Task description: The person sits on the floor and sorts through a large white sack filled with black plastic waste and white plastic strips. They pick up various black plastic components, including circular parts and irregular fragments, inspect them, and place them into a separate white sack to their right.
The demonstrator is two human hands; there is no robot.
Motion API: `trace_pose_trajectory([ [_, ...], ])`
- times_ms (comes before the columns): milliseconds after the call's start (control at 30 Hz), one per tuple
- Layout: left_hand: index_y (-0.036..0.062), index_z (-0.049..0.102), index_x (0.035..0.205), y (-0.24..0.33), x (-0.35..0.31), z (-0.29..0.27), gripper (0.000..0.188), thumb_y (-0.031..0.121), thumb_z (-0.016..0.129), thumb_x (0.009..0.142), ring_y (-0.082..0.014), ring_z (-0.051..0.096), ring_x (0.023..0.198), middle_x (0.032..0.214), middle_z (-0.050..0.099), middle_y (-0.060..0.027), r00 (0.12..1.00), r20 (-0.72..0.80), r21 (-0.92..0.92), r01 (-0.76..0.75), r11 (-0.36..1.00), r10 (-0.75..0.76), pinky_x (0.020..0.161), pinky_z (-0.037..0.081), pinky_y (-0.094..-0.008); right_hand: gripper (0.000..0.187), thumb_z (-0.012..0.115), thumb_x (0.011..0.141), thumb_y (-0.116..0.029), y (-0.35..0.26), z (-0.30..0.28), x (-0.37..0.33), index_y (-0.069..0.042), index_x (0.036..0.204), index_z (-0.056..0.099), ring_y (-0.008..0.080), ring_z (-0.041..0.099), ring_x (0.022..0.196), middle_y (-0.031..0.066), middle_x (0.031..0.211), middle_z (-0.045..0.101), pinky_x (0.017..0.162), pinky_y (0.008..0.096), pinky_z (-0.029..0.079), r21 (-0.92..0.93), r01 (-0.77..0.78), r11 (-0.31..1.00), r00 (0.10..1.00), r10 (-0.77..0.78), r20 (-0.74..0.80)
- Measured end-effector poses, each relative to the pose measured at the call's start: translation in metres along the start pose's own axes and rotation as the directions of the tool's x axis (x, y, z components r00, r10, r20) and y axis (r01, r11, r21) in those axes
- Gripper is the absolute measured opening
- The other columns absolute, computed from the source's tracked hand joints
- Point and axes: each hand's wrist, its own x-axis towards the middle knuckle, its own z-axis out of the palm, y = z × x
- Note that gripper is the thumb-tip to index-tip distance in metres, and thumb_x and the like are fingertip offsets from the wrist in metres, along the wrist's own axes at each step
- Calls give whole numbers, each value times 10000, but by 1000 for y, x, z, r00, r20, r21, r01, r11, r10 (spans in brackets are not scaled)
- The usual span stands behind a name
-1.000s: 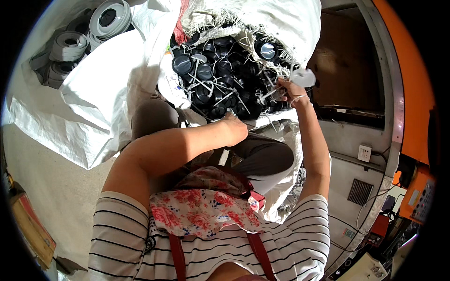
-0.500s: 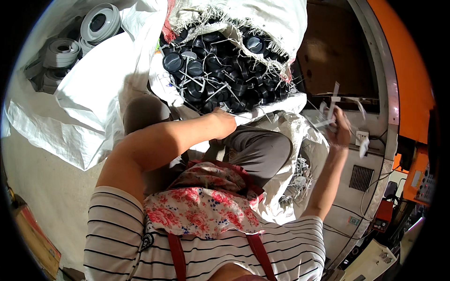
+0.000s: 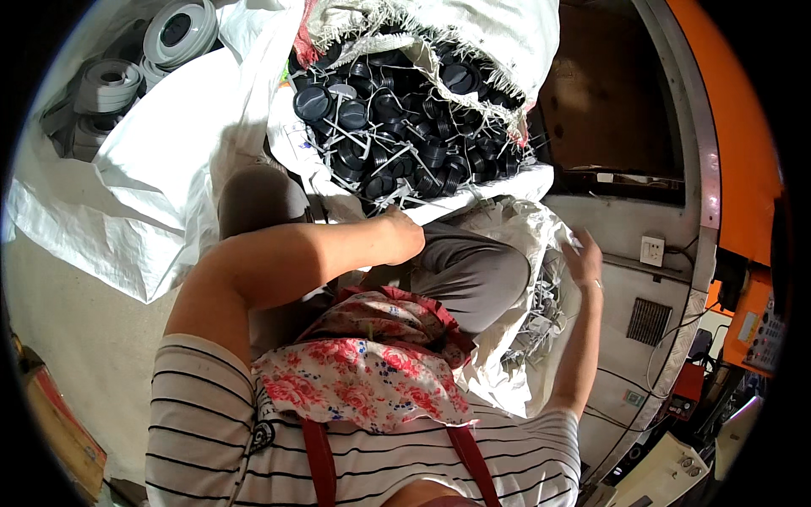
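A large white woven sack (image 3: 507, 184) in front of me holds many black threaded plastic caps (image 3: 432, 152), tangled with thin grey plastic strips. At its near edge my left hand (image 3: 402, 237) is closed, its fingertips pinching a grey plastic strip (image 3: 390, 201); part of the fingers is hidden. To the right, my right hand (image 3: 583, 260) is at the rim of a second white sack (image 3: 504, 221), fingers apart and nothing seen in them. Grey plastic scraps (image 3: 541, 325) lie inside that second sack, below the hand.
At left, a white sheet-like bag (image 3: 160, 182) holds round white ringed parts (image 3: 177, 38). A grey panel with a socket (image 3: 651, 250) and a vent (image 3: 649, 322) stands right, beside orange machinery (image 3: 726, 127). My knees sit between the sacks.
My right hand has come down and left to the second sack's rim; the pale strips that were around it are gone from it. My left hand stays near the cap sack's edge.
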Motion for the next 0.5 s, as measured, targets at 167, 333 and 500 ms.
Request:
trace_pose_trajectory([
  [167,36,681,929,-1,7,-10,208,111,631,742,-254,624,944,956,670,-103,1000,8,-37,-12,999,13,768,432,-446,400,600,828,-343,-186,94,61,4,1027,574,373,590,942,215,1019,619,812,414,471,-110,393,913,907,-365,211],
  [333,-26,677,877,-7,2,-17,204,80,580,733,-324,633,889,900,663,-179,999,-28,-90,26,996,-28,843,449,-460,375,499,870,-357,-267,177,118,-49,1002,667,298,620,987,139,1059,643,830,367,497,-434,404,805,891,-240,384],
  [500,-26,674,873,-3,2,-16,208,98,592,728,-311,616,915,895,653,-180,993,-103,-132,42,990,-56,874,426,-437,353,449,835,-233,-256,221,133,-88,1087,650,235,585,1083,94,1159,612,894,325,459,-500,434,750,841,-139,522],
])
